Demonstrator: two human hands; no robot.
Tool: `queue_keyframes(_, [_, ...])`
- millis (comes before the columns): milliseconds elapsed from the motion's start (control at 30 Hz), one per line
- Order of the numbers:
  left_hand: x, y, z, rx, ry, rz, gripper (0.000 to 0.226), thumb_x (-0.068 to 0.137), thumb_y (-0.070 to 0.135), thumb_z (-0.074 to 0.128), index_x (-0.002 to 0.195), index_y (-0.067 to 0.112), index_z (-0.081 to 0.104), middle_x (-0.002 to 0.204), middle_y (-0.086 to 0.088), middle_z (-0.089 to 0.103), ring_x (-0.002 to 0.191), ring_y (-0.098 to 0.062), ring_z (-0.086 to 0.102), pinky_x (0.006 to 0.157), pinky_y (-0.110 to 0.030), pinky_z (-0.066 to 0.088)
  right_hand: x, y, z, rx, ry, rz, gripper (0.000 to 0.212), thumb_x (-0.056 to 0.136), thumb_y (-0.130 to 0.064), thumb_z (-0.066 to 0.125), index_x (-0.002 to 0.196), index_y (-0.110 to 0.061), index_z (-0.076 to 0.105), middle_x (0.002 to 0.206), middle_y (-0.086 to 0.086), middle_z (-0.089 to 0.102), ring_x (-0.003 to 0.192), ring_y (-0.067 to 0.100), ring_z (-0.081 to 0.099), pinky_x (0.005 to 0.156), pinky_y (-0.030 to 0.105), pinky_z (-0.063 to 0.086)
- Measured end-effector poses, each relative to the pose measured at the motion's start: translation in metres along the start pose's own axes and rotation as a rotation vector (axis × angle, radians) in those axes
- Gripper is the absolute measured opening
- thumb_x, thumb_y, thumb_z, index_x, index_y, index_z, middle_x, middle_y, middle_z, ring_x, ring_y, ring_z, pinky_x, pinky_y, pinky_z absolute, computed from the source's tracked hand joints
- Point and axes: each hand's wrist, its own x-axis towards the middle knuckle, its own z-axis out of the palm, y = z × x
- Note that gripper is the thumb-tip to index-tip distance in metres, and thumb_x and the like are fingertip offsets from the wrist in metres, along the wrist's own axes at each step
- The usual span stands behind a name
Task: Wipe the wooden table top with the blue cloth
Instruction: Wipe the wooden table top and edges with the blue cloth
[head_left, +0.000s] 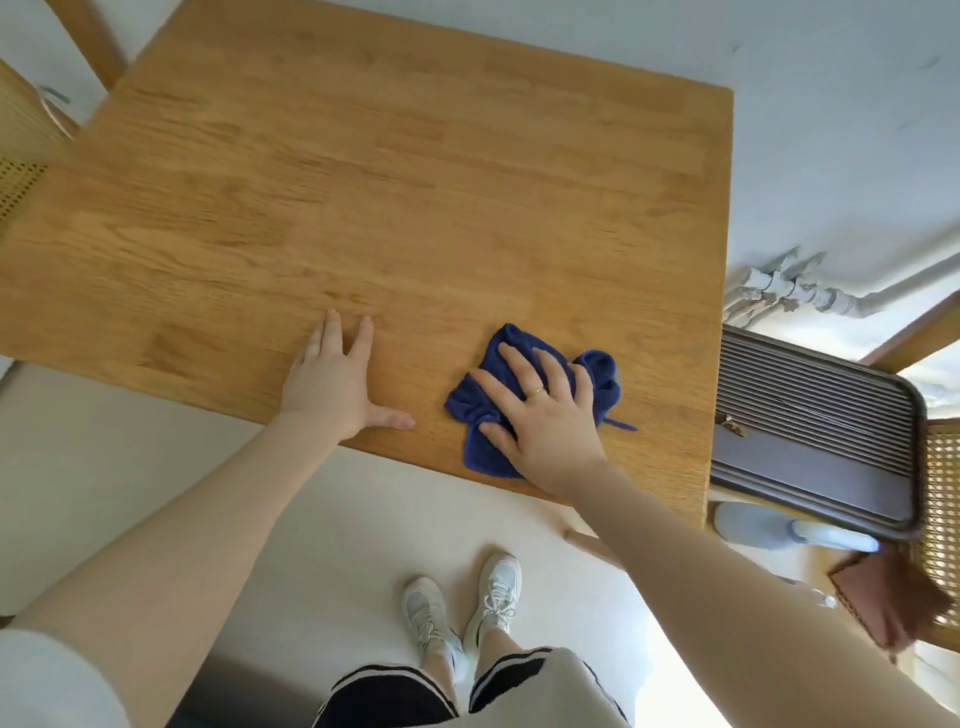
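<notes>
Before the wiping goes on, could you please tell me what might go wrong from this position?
1. The blue cloth is bunched under the right hand, so each pass may cover only a narrow strip of the wooden table top.
2. The cloth sits near the table's near edge, with a thread trailing; a pull toward the body could drag it off.
3. The left hand rests flat on the wood, so that patch may be skipped.

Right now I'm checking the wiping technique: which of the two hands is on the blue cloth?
The right hand, the one wearing a ring, presses flat on the blue cloth. The left hand rests on bare wooden table top, apart from the cloth.
</notes>
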Motion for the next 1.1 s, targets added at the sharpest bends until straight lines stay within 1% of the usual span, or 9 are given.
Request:
queue_keyframes(133, [0.001, 0.001, 0.000, -0.006, -0.001, -0.014, 0.133, 0.053, 0.075, 0.067, 0.149, 0.025, -0.010, 0.157, -0.011, -0.015, 0.145, -0.028, -0.005, 0.117, -0.043, 0.013, -0.002, 0.001, 0.001, -0.004, -0.054, -0.205, 0.046, 0.088, -0.056, 0.035, 0.129, -0.041, 0.048, 0.142, 0.001, 0.047, 0.121, 0.034, 0.049, 0.094, 0.057, 0.036])
queue_keyframes(233, [0.002, 0.001, 0.000, -0.008, -0.005, -0.022, 0.133, 0.053, 0.074, 0.068, 0.149, 0.026, -0.010, 0.157, -0.010, -0.016, 0.145, -0.027, -0.005, 0.117, -0.041, 0.013, 0.030, 0.013, -0.004, 0.005, -0.076, -0.198, 0.045, 0.089, -0.055, 0.031, 0.129, -0.043, 0.048, 0.142, 0.000, 0.047, 0.123, 0.034, 0.048, 0.095, 0.059, 0.034])
queue_keyframes(367, [0.000, 0.003, -0.002, -0.002, -0.017, -0.039, 0.132, 0.054, 0.073, 0.069, 0.149, 0.027, -0.011, 0.157, -0.010, -0.016, 0.145, -0.027, -0.004, 0.117, -0.041, 0.013, 0.073, 0.007, -0.016, 0.055, -0.141, -0.068, 0.049, 0.096, -0.053, 0.025, 0.143, -0.046, 0.017, 0.157, -0.002, 0.013, 0.141, 0.031, 0.013, 0.109, 0.056, 0.008])
queue_keyframes(433, [-0.001, 0.004, -0.003, -0.001, -0.027, -0.053, 0.132, 0.054, 0.073, 0.070, 0.149, 0.027, -0.011, 0.157, -0.010, -0.016, 0.145, -0.027, -0.004, 0.117, -0.041, 0.014, 0.068, 0.000, -0.016, 0.039, -0.130, -0.040, 0.051, 0.097, -0.052, 0.025, 0.145, -0.043, 0.010, 0.158, -0.001, 0.009, 0.142, 0.031, 0.009, 0.110, 0.056, 0.005])
queue_keyframes(600, [0.000, 0.005, -0.004, 0.001, -0.043, -0.053, 0.130, 0.056, 0.071, 0.070, 0.149, 0.026, -0.010, 0.157, -0.010, -0.016, 0.145, -0.026, -0.004, 0.117, -0.041, 0.013, 0.014, -0.023, -0.004, -0.011, -0.095, -0.135, 0.053, 0.086, -0.054, 0.030, 0.134, -0.037, 0.043, 0.143, 0.004, 0.046, 0.125, 0.035, 0.046, 0.099, 0.058, 0.033])
queue_keyframes(733, [0.000, 0.002, -0.004, 0.002, -0.043, -0.034, 0.129, 0.056, 0.073, 0.068, 0.149, 0.025, -0.009, 0.157, -0.011, -0.013, 0.145, -0.028, -0.003, 0.117, -0.042, 0.013, 0.021, -0.019, -0.008, -0.022, -0.116, -0.168, 0.049, 0.086, -0.054, 0.031, 0.128, -0.038, 0.050, 0.139, 0.001, 0.050, 0.119, 0.033, 0.052, 0.093, 0.056, 0.039])
queue_keyframes(933, [0.005, -0.011, -0.003, 0.149, 0.020, 0.078, 0.126, 0.056, 0.082, 0.057, 0.150, 0.024, -0.004, 0.155, -0.014, 0.001, 0.142, -0.032, 0.008, 0.113, -0.043, 0.020, 0.082, -0.030, -0.010, 0.068, -0.134, 0.104, 0.048, 0.098, -0.049, 0.024, 0.145, -0.042, 0.014, 0.158, -0.003, 0.005, 0.143, 0.030, 0.006, 0.110, 0.056, 0.004])
queue_keyframes(1033, [0.009, -0.031, -0.012, 0.151, 0.000, 0.181, 0.116, 0.062, 0.079, 0.056, 0.149, 0.028, -0.001, 0.153, -0.009, 0.008, 0.139, -0.028, 0.013, 0.111, -0.042, 0.026, 0.063, -0.043, -0.004, 0.048, -0.082, 0.094, 0.050, 0.096, -0.050, 0.027, 0.144, -0.039, 0.020, 0.157, 0.002, 0.014, 0.141, 0.033, 0.015, 0.109, 0.058, 0.008])
queue_keyframes(1100, [0.014, -0.041, -0.018, 0.173, -0.022, 0.253, 0.110, 0.067, 0.073, 0.059, 0.149, 0.030, 0.000, 0.151, -0.008, 0.011, 0.138, -0.027, 0.015, 0.110, -0.040, 0.027, 0.043, -0.053, 0.001, 0.004, -0.020, 0.066, 0.050, 0.091, -0.052, 0.030, 0.138, -0.036, 0.039, 0.149, 0.006, 0.037, 0.132, 0.036, 0.037, 0.104, 0.060, 0.024])
